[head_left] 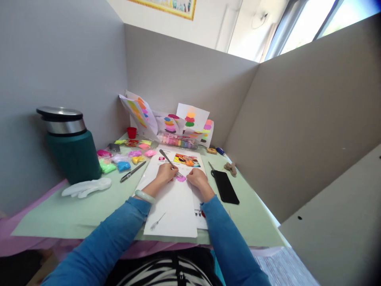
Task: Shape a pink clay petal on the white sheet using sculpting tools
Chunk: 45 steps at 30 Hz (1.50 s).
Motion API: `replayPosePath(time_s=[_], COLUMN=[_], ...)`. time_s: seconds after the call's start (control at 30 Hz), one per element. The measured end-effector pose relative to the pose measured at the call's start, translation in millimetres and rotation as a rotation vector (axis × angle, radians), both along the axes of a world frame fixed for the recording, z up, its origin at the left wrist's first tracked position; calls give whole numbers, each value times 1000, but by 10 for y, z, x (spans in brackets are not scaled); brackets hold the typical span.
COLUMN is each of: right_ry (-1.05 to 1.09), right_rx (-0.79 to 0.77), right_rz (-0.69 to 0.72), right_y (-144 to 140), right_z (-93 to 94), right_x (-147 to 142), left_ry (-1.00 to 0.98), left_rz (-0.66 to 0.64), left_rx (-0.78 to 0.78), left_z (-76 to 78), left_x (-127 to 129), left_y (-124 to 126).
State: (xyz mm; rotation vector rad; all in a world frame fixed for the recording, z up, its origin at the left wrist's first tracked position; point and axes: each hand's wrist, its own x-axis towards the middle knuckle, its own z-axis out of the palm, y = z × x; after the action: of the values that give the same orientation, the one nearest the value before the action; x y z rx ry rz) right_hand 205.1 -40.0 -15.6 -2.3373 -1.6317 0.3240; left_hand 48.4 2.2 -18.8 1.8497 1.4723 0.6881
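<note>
I saw paper mid bench, small piece on it btwn L hand & R hand. Pen, packets, flask ran off L, glove before flask. Phone-like slab lay R; sheets stood behind.

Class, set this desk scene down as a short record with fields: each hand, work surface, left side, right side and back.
Left hand: holds a fork, tines at the pink patch
Right hand: close beside the pink patch; contact unclear
Work surface: white paper
Left side: green bottle, pen, blue packet
Right side: flat black object
Back: propped sheet with colour swatches
</note>
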Motion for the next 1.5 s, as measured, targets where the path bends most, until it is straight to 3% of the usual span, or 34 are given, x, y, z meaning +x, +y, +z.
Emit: replayPosePath(time_s=[0.43,0.87,1.1,1.33,1.5], right_ry=[6,11,11,12,11], right_rx=[-14,-10,-23,-26,-25], right_rz=[-10,-9,-10,-7,-9], right_y=[-36,-50,-37,-29,-40], right_z=[50,63,60,53,68], right_x=[-27,-32,-27,-20,-27], left_ry=[45,107,26,57,50], left_rz=[45,101,48,94,49], left_rx=[39,39,13,29,-4], left_z=[-37,40,17,13,40], left_x=[24,-105,-73,-130,-146], left_y=[30,4,-8,37,18])
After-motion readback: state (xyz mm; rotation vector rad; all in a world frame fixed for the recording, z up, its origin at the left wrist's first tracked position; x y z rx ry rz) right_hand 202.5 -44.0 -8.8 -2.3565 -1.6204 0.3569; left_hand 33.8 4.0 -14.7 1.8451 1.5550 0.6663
